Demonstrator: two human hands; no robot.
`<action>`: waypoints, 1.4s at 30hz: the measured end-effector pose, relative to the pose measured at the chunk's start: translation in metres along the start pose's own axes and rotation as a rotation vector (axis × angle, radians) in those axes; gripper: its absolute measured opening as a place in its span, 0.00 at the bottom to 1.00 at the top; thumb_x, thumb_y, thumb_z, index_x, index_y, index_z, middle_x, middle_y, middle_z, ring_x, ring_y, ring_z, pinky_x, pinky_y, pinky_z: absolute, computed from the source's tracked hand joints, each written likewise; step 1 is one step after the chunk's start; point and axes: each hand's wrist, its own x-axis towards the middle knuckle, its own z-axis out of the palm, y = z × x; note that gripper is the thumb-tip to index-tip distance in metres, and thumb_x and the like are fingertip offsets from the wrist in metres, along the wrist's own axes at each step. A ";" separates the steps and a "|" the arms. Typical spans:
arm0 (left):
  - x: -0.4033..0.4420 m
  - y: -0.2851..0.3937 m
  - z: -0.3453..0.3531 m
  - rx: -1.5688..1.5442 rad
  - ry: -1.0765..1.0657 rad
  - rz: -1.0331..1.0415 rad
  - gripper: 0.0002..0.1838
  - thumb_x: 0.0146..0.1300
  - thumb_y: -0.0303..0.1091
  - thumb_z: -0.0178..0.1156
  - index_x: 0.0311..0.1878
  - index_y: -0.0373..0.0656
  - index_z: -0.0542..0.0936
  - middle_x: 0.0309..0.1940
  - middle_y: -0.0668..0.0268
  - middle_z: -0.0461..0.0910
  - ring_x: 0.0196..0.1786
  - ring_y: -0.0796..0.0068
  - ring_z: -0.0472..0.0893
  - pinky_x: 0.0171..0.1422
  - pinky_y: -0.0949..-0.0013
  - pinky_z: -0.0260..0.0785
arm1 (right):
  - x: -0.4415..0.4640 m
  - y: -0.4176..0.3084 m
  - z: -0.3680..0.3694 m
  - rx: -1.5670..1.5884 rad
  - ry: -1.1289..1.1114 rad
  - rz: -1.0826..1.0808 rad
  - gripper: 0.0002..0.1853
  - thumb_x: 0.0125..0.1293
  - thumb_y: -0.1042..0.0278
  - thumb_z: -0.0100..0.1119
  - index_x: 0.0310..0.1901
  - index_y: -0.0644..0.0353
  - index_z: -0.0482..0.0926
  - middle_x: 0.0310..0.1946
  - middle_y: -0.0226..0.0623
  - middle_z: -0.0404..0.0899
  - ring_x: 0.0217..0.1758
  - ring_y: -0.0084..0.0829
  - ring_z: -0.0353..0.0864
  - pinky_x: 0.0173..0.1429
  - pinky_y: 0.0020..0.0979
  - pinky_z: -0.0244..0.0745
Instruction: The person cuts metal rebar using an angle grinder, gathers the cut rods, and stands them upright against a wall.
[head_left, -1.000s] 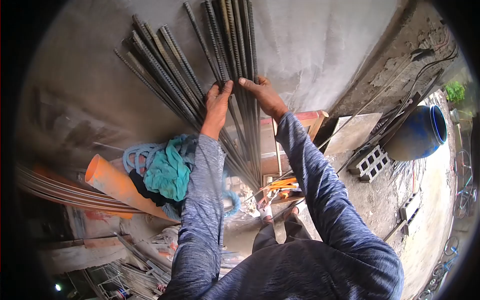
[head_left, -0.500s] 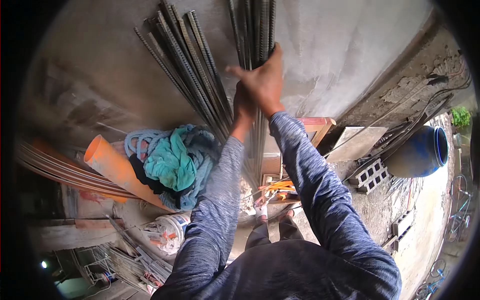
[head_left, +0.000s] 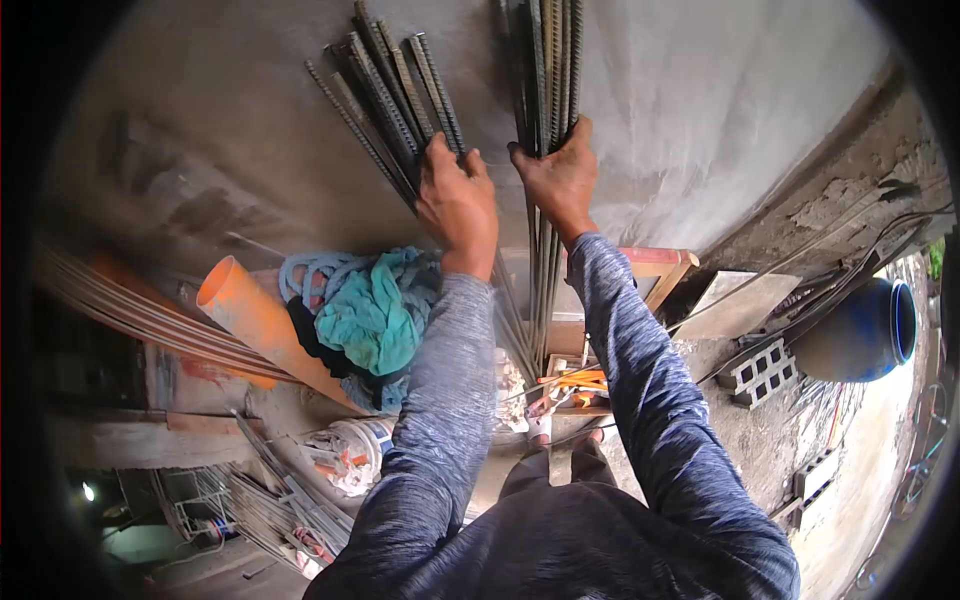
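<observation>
Two bundles of ribbed steel bars lean against a grey plastered wall (head_left: pixel 690 90). My left hand (head_left: pixel 457 200) is on the left bundle (head_left: pixel 385 95), its fingers bent over the bars. Around the right bundle (head_left: pixel 550 70) my right hand (head_left: pixel 562 175) is wrapped, thumb on the near left side and fingers behind. The bars spread apart at the top and converge low down, near my feet. A gap of bare wall shows between the two bundles above my hands.
Left of my arms lie an orange pipe (head_left: pixel 260 320), a teal cloth (head_left: pixel 370 315) on blue rope, and a bucket (head_left: pixel 365 445) of debris. On the right are a blue barrel (head_left: pixel 860 330), concrete blocks (head_left: pixel 762 375) and a leaning board (head_left: pixel 735 303). Orange items lie near my feet.
My left hand has moved from beside my right hand onto the left bundle. My right hand has closed round the right bundle. The view has shifted, so the bars appear further right.
</observation>
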 end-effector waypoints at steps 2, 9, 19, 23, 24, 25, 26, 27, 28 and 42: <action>0.008 0.006 -0.002 0.096 -0.105 -0.073 0.22 0.60 0.35 0.71 0.54 0.37 0.78 0.40 0.50 0.86 0.42 0.43 0.86 0.46 0.48 0.77 | 0.000 0.000 0.001 -0.019 -0.009 0.018 0.34 0.49 0.61 0.78 0.53 0.61 0.67 0.39 0.52 0.86 0.44 0.54 0.87 0.49 0.45 0.80; 0.039 0.020 0.001 0.313 -0.273 -0.181 0.19 0.61 0.42 0.68 0.46 0.37 0.79 0.35 0.46 0.87 0.39 0.42 0.88 0.46 0.47 0.82 | -0.001 -0.002 -0.001 -0.008 -0.017 -0.009 0.33 0.50 0.63 0.78 0.50 0.61 0.65 0.38 0.53 0.85 0.44 0.55 0.87 0.50 0.44 0.79; 0.031 0.013 0.005 -0.075 -0.352 -0.043 0.18 0.63 0.43 0.67 0.33 0.34 0.78 0.28 0.46 0.82 0.36 0.38 0.82 0.42 0.49 0.74 | 0.004 0.003 -0.002 0.108 -0.044 -0.056 0.32 0.50 0.64 0.77 0.50 0.64 0.66 0.39 0.52 0.86 0.44 0.50 0.88 0.50 0.42 0.80; 0.026 0.004 0.025 -0.322 -0.441 -0.078 0.18 0.68 0.41 0.64 0.36 0.31 0.78 0.34 0.38 0.80 0.43 0.33 0.80 0.46 0.46 0.71 | 0.003 -0.005 -0.009 0.072 -0.074 -0.014 0.32 0.51 0.63 0.77 0.50 0.65 0.66 0.39 0.50 0.86 0.43 0.47 0.89 0.51 0.41 0.81; 0.025 0.005 0.023 -0.327 -0.462 -0.088 0.19 0.68 0.42 0.63 0.37 0.31 0.78 0.34 0.39 0.80 0.42 0.33 0.80 0.45 0.47 0.71 | 0.004 -0.002 -0.011 0.110 -0.099 -0.032 0.32 0.52 0.63 0.77 0.51 0.65 0.66 0.39 0.50 0.86 0.44 0.47 0.88 0.51 0.41 0.80; 0.023 0.004 0.020 -0.332 -0.485 -0.097 0.19 0.69 0.42 0.63 0.37 0.31 0.77 0.33 0.39 0.80 0.42 0.33 0.80 0.45 0.47 0.71 | 0.005 0.005 -0.012 0.148 -0.122 -0.049 0.32 0.52 0.62 0.77 0.51 0.65 0.67 0.40 0.50 0.86 0.45 0.47 0.88 0.52 0.41 0.80; 0.023 0.005 0.017 -0.337 -0.505 -0.105 0.19 0.69 0.43 0.62 0.37 0.31 0.77 0.33 0.40 0.80 0.42 0.34 0.80 0.45 0.47 0.70 | 0.006 0.009 -0.014 0.187 -0.145 -0.067 0.32 0.52 0.62 0.77 0.52 0.65 0.67 0.41 0.51 0.86 0.45 0.47 0.88 0.53 0.41 0.79; 0.021 0.004 0.020 -0.335 -0.504 -0.105 0.19 0.70 0.43 0.62 0.38 0.32 0.78 0.33 0.40 0.80 0.41 0.34 0.80 0.44 0.48 0.70 | 0.007 0.013 -0.015 0.181 -0.167 -0.095 0.34 0.52 0.62 0.77 0.55 0.66 0.66 0.43 0.52 0.84 0.47 0.48 0.87 0.55 0.41 0.79; 0.019 0.003 0.022 -0.333 -0.503 -0.104 0.19 0.70 0.43 0.62 0.38 0.32 0.78 0.32 0.40 0.80 0.41 0.35 0.80 0.44 0.48 0.70 | 0.006 0.018 -0.016 0.174 -0.188 -0.121 0.37 0.52 0.62 0.77 0.58 0.67 0.66 0.46 0.54 0.83 0.50 0.48 0.86 0.56 0.41 0.78; 0.104 -0.002 -0.045 0.043 -0.040 0.229 0.21 0.60 0.37 0.74 0.51 0.34 0.81 0.31 0.56 0.85 0.35 0.54 0.85 0.43 0.52 0.76 | -0.015 0.003 0.010 -0.023 0.069 -0.056 0.51 0.41 0.61 0.81 0.66 0.70 0.63 0.54 0.56 0.75 0.59 0.57 0.75 0.64 0.46 0.72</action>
